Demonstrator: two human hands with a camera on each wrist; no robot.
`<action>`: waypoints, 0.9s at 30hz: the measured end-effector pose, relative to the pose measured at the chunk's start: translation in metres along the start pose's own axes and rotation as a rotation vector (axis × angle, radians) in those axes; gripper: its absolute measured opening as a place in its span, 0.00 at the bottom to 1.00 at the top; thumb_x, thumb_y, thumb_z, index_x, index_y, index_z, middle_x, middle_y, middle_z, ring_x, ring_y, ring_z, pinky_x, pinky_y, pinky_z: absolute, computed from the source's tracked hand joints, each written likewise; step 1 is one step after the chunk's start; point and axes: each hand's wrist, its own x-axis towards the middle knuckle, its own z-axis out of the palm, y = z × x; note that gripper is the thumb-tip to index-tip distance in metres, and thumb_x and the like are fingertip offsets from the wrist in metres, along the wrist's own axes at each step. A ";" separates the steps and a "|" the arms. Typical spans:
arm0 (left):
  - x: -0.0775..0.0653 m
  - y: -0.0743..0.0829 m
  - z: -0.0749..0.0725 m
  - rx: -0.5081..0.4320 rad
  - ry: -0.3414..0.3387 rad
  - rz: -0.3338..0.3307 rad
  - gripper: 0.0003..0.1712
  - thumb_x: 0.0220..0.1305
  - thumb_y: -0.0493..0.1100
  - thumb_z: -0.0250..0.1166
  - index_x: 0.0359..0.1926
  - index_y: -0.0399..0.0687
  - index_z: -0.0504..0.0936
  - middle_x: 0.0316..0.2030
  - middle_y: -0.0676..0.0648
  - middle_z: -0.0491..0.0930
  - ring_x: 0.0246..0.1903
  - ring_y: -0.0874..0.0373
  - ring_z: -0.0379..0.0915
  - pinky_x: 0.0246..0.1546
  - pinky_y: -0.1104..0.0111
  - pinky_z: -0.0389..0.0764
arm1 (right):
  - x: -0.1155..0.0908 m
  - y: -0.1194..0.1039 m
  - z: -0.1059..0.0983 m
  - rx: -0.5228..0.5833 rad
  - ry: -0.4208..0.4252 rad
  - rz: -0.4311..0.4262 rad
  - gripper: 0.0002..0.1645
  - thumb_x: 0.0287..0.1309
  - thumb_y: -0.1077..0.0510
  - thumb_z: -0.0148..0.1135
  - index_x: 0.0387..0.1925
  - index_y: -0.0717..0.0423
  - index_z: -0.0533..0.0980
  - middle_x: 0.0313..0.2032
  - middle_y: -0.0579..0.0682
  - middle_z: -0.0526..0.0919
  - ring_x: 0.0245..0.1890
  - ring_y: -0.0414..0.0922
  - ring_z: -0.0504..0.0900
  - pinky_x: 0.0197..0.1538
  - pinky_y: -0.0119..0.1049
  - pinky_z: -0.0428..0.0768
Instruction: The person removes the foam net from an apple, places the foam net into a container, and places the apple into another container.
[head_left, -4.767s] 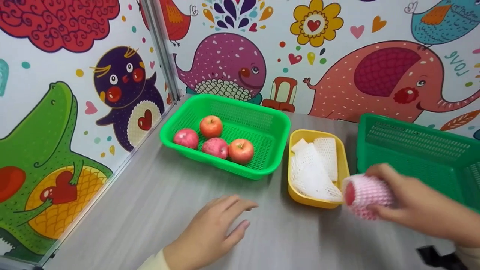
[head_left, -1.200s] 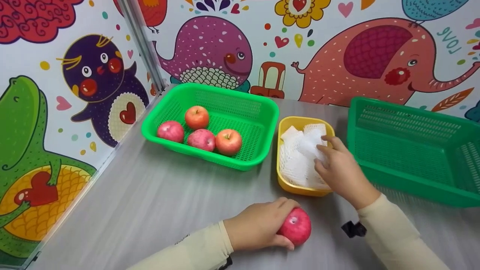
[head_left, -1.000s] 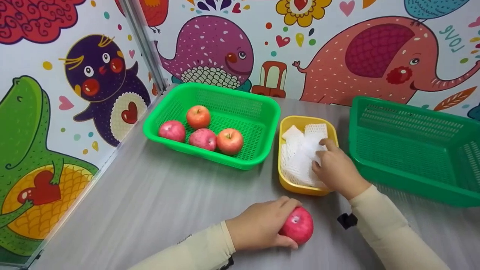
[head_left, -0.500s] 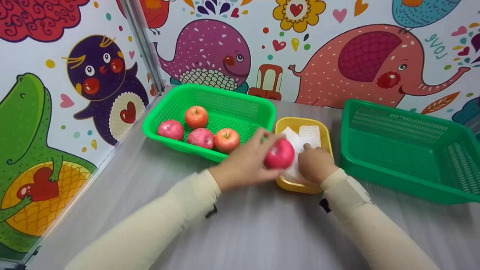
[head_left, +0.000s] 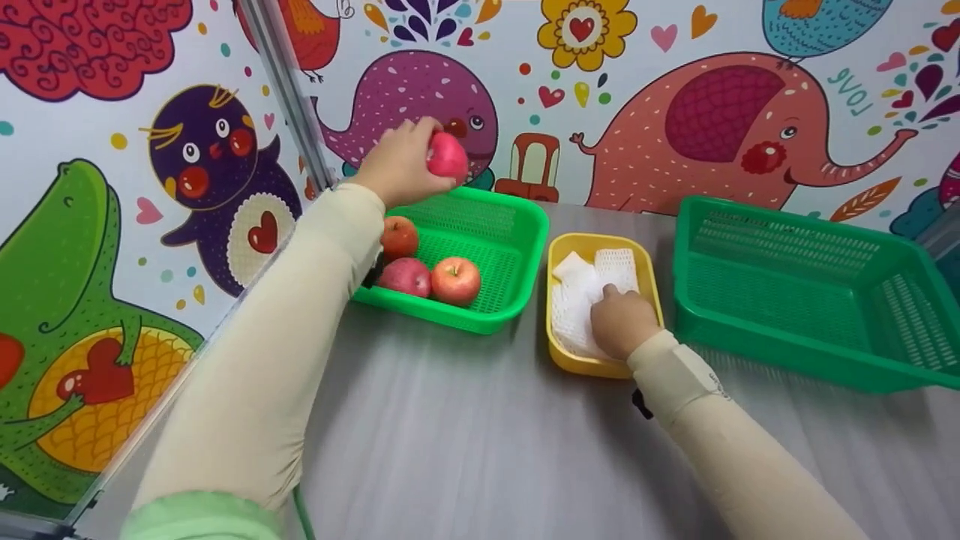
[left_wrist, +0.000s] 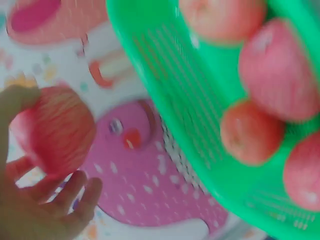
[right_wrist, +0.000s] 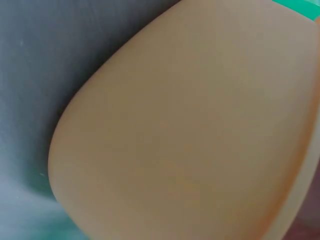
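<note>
My left hand (head_left: 401, 169) holds a red apple (head_left: 448, 155) up over the back side of the light green basket (head_left: 529, 259). Thumb and fingers curl round the fruit in the left wrist view, where the apple (left_wrist: 60, 132) shows beside the basket. Several other apples (head_left: 456, 282) lie in that basket, partly covered by my left sleeve in the head view. My right hand (head_left: 622, 322) is down in the yellow basket (head_left: 592, 366), on white foam fruit nets (head_left: 576, 300); its fingertips are hidden, so I cannot tell whether they pinch a net.
A darker green basket (head_left: 795, 345) stands to the right of the yellow one. The yellow basket's wall (right_wrist: 180, 125) fills most of the right wrist view. Behind the grey table (head_left: 465, 435) rises a wall with printed cartoon animals (head_left: 720, 127).
My right hand earlier held an apple in a pink foam net; now it is in the yellow basket. My left hand has gripped a bare apple and lifted it leftward over the light green basket.
</note>
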 end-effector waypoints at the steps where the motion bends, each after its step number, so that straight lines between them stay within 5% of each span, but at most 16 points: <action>1: 0.004 -0.004 0.003 0.003 -0.033 -0.005 0.46 0.57 0.56 0.73 0.71 0.50 0.62 0.60 0.44 0.71 0.58 0.47 0.66 0.53 0.53 0.79 | 0.000 0.000 0.001 0.001 -0.001 0.006 0.21 0.67 0.59 0.62 0.55 0.70 0.79 0.59 0.72 0.75 0.50 0.69 0.80 0.55 0.60 0.77; 6: 0.013 -0.019 0.045 0.057 -0.232 -0.025 0.49 0.51 0.50 0.77 0.70 0.42 0.63 0.57 0.40 0.74 0.55 0.44 0.70 0.55 0.52 0.76 | -0.006 -0.002 0.006 -0.001 -0.028 0.017 0.22 0.67 0.59 0.63 0.57 0.69 0.78 0.60 0.71 0.75 0.52 0.69 0.79 0.56 0.60 0.75; 11: 0.017 -0.027 0.073 0.216 -0.310 -0.065 0.45 0.51 0.50 0.77 0.66 0.35 0.69 0.58 0.35 0.75 0.57 0.40 0.70 0.57 0.49 0.74 | -0.014 -0.007 0.009 0.052 0.032 0.033 0.19 0.67 0.59 0.61 0.52 0.70 0.80 0.57 0.72 0.77 0.48 0.70 0.80 0.53 0.61 0.78; 17: 0.013 -0.018 0.075 0.248 -0.374 -0.081 0.22 0.53 0.48 0.78 0.43 0.40 0.83 0.40 0.42 0.81 0.39 0.48 0.72 0.42 0.58 0.79 | -0.016 -0.001 0.001 0.127 -0.019 0.039 0.21 0.69 0.58 0.59 0.55 0.70 0.79 0.59 0.72 0.75 0.55 0.70 0.77 0.57 0.62 0.74; 20: 0.003 -0.011 0.071 0.258 -0.430 -0.118 0.13 0.53 0.42 0.78 0.36 0.41 0.84 0.34 0.43 0.80 0.34 0.50 0.70 0.34 0.63 0.78 | -0.016 0.002 -0.001 0.194 -0.031 0.034 0.21 0.69 0.55 0.59 0.53 0.70 0.79 0.55 0.69 0.79 0.47 0.65 0.82 0.54 0.60 0.77; 24: -0.005 -0.012 0.070 0.181 -0.494 -0.216 0.15 0.50 0.32 0.76 0.37 0.41 0.80 0.35 0.41 0.79 0.35 0.49 0.74 0.29 0.63 0.82 | -0.011 0.004 0.003 0.263 -0.003 0.011 0.20 0.68 0.54 0.59 0.47 0.70 0.81 0.42 0.64 0.83 0.30 0.54 0.79 0.47 0.53 0.83; 27: -0.007 -0.016 0.072 0.105 -0.519 -0.283 0.18 0.51 0.27 0.72 0.41 0.41 0.76 0.39 0.39 0.77 0.38 0.46 0.76 0.29 0.60 0.84 | -0.010 0.006 0.004 0.306 0.014 -0.017 0.20 0.68 0.54 0.60 0.47 0.69 0.81 0.41 0.62 0.82 0.29 0.52 0.78 0.49 0.50 0.83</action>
